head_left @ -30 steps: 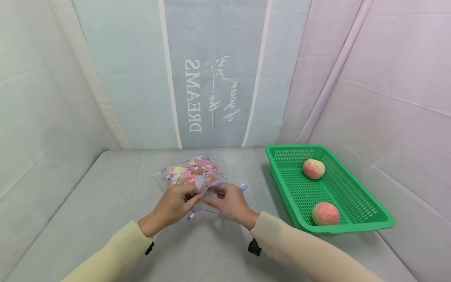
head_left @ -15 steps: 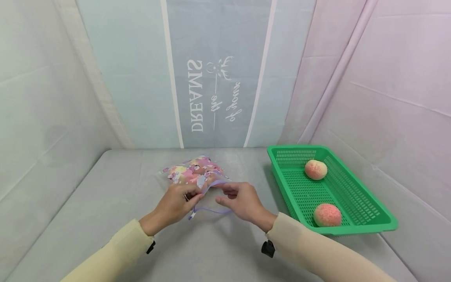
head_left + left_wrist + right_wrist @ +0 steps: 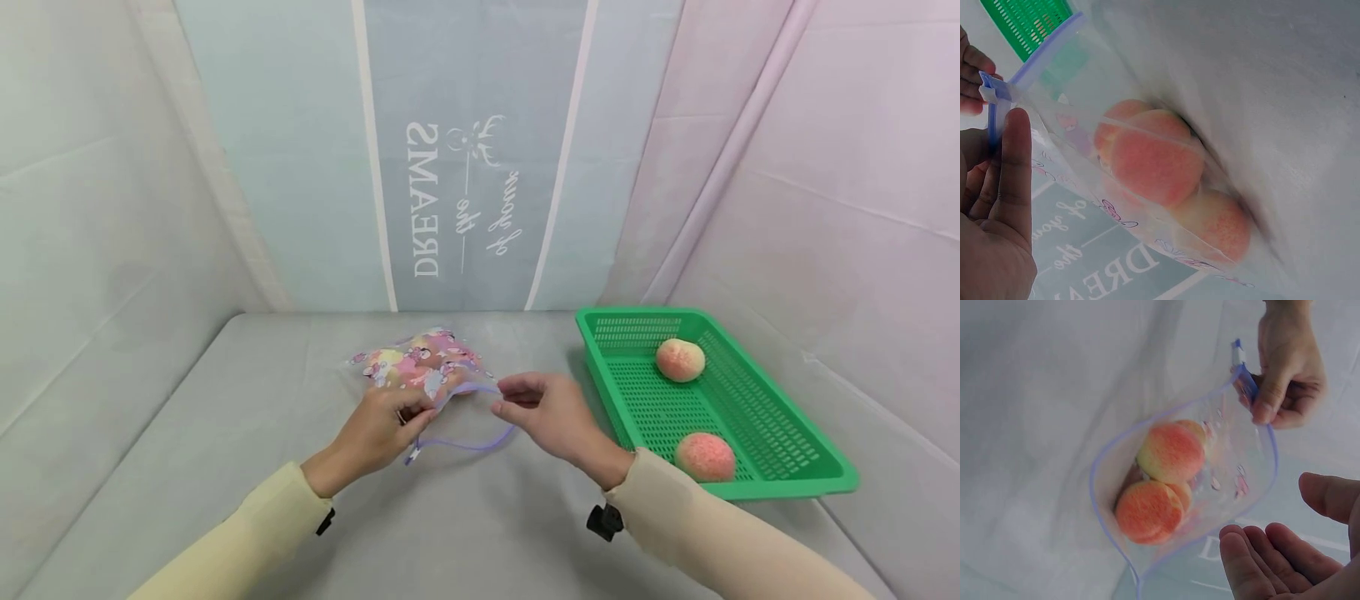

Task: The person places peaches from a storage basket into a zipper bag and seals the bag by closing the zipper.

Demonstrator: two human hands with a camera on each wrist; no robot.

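A clear zip bag (image 3: 408,367) printed with colourful cartoon figures lies on the grey cloth, its purple-edged mouth spread. Several peaches (image 3: 1171,453) are inside it, plain to see through the opening in the right wrist view. My left hand (image 3: 375,429) pinches the rim at the left corner, beside the zip slider (image 3: 1239,356). At the right end of the mouth is my right hand (image 3: 555,417), thumb and fingers parted and holding nothing. In the right wrist view its fingers (image 3: 1254,562) are fairly straight and look just off the rim.
To the right stands a green slotted basket (image 3: 795,486). One peach (image 3: 680,360) lies toward its back and another peach (image 3: 705,457) near its front. A fabric backdrop (image 3: 480,287) with lettering rises behind the table, and pale cloth walls flank both sides.
My right hand has let go of the rim and drawn away to the right, and the mouth now shows wider. The left hand keeps its grip at the corner.
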